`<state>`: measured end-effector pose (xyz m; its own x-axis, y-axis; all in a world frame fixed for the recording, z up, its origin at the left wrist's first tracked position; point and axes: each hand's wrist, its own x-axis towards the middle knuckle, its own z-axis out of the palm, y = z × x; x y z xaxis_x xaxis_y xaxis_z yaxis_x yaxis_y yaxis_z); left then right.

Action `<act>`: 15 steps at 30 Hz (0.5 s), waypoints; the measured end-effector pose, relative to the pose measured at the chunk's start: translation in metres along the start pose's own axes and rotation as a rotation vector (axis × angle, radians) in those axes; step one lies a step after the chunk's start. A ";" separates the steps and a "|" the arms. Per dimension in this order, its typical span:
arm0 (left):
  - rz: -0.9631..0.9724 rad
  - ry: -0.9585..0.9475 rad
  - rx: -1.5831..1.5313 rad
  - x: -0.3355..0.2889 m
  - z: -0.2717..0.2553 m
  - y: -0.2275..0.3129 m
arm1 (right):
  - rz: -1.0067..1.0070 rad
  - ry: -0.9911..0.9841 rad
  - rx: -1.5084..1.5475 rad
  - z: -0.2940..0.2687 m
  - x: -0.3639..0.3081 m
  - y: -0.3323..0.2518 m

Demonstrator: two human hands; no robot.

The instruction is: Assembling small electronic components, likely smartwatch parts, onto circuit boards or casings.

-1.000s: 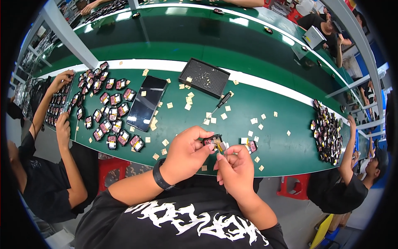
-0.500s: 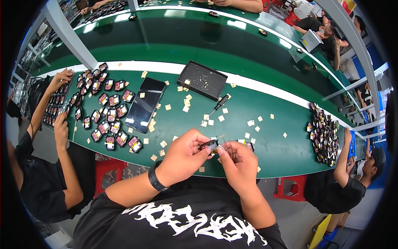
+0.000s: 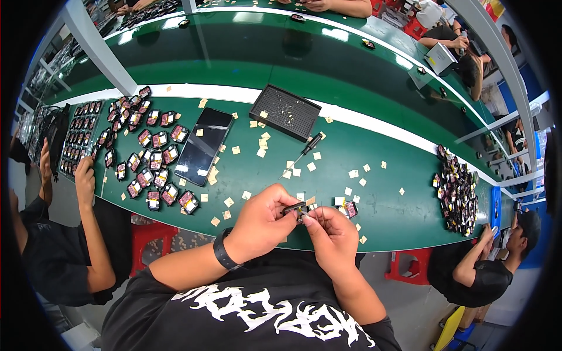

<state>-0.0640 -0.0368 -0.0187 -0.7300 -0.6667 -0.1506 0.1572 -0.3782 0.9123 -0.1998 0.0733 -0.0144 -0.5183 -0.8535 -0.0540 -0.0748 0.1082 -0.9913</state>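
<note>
Between my hands is a small black electronic module [image 3: 297,207], tilted so that its edge shows. My left hand [image 3: 257,221] pinches it between thumb and fingertips. The fingers of my right hand [image 3: 335,235] are closed at the module's right end; what they hold is too small and covered to make out. A little tan square [image 3: 311,201] shows by the right fingertips. Just beyond my right hand lies another black module [image 3: 350,209] with a pinkish face. A screwdriver [image 3: 308,150] with a dark handle rests on the green table farther off.
A black phone [image 3: 204,146] and a black tray [image 3: 285,112] lie ahead. Several modules [image 3: 157,161] spread at the left, and a dense pile [image 3: 456,193] stands at the right. Tan squares are scattered about. Co-workers sit on both sides; one's hand [image 3: 85,178] touches the table at left.
The module in my hands has turned from showing its face to nearly edge-on. At left a co-worker's far hand has drawn back; the co-worker at right has lowered an arm.
</note>
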 end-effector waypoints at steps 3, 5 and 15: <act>0.024 -0.020 -0.042 -0.001 0.002 0.001 | -0.065 0.033 0.021 0.003 0.000 0.002; 0.026 -0.030 -0.070 -0.001 0.003 0.000 | -0.085 0.050 0.035 0.004 0.000 0.003; -0.060 -0.058 -0.162 0.005 -0.002 -0.018 | 0.222 0.053 0.383 0.010 0.001 0.000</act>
<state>-0.0688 -0.0346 -0.0369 -0.7777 -0.6033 -0.1767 0.2136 -0.5179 0.8284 -0.1921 0.0671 -0.0153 -0.5300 -0.8023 -0.2746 0.3594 0.0808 -0.9297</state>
